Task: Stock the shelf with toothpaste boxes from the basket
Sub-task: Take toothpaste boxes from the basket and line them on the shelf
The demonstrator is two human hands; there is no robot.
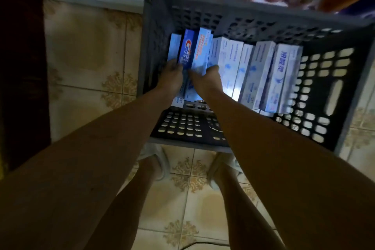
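Hands both down in grey basket point(251, 9), centre frame. Left hand point(170, 76) and right hand point(207, 79) flank the Crest toothpaste box point(185, 50), fingers curled on its near end; firm grip I can't confirm. Box long axis runs away from me, top tilted right. White boxes point(261, 73) right of it.

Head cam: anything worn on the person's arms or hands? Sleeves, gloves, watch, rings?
Nothing visible. Both forearms are bare along the whole length in view, with no sleeve edge showing. The left hand and right hand have no gloves, and no watch or bracelet shows at either wrist. The fingers are motion-blurred and dimly lit, so rings cannot be ruled out.
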